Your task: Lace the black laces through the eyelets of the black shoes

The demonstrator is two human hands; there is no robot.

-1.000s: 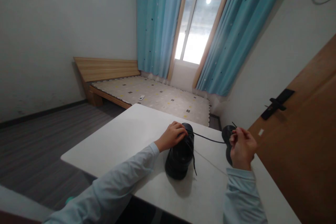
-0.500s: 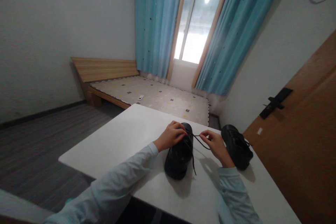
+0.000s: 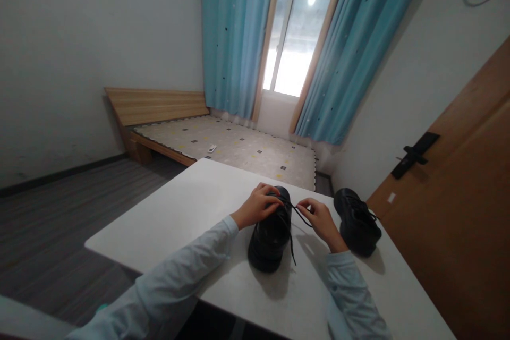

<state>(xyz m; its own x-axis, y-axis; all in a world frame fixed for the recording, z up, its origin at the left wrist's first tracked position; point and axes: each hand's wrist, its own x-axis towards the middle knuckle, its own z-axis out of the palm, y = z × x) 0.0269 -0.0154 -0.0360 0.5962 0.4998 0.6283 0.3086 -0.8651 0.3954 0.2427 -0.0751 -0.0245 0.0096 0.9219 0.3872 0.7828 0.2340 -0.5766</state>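
A black shoe [image 3: 271, 239] stands on the white table [image 3: 187, 212] in front of me, toe pointing away. My left hand [image 3: 257, 205] rests on top of the shoe near its toe, fingers curled over the lacing. My right hand [image 3: 321, 221] is just right of the shoe and pinches the black shoelace [image 3: 299, 211], which runs from the shoe's top to my fingers. Another lace end [image 3: 292, 248] hangs down the shoe's right side. A second black shoe [image 3: 356, 221] stands further right on the table, apart from both hands.
A low wooden bed [image 3: 223, 143] with a patterned mat lies beyond the table under a window with blue curtains [image 3: 235, 37]. A wooden door [image 3: 458, 212] with a black handle stands close on the right. Grey floor stretches to the left.
My right hand came back from far right, where it held the lace stretched taut, to close beside the shoe. The lace is now short and slack. The second shoe is uncovered.
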